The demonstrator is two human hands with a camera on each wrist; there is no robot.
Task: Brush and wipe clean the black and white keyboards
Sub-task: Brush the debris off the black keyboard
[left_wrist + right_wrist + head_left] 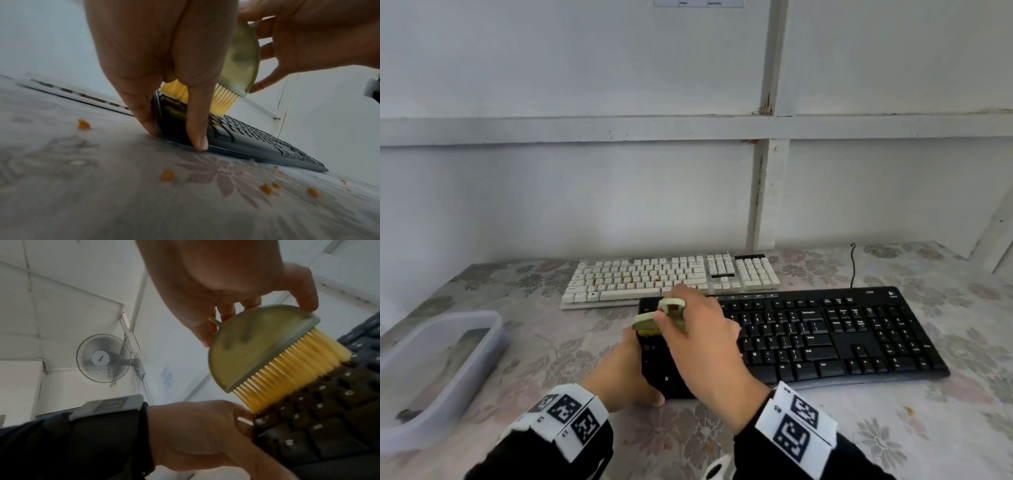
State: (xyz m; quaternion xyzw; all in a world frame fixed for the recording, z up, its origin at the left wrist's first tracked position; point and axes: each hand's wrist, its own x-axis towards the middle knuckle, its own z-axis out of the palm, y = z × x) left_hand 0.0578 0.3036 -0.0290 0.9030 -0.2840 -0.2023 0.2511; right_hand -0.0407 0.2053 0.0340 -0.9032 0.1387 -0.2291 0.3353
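Note:
A black keyboard (pixel 825 339) lies near me on the flowered tablecloth (pixel 558 342), with a white keyboard (pixel 654 277) behind it showing orange crumbs among its keys. My left hand (pixel 626 370) grips the black keyboard's left end (pixel 176 123), fingers against its edge. My right hand (pixel 702 325) holds a pale green brush (pixel 654 318) with yellow bristles (pixel 294 369). The bristles touch the keys at the keyboard's left end (pixel 320 402).
A clear plastic tub (pixel 438 370) stands at the left of the table. Orange crumbs (pixel 167 175) lie scattered on the cloth in front of the black keyboard. A black cable (pixel 853 263) runs back toward the wall (pixel 619 192), close behind the white keyboard.

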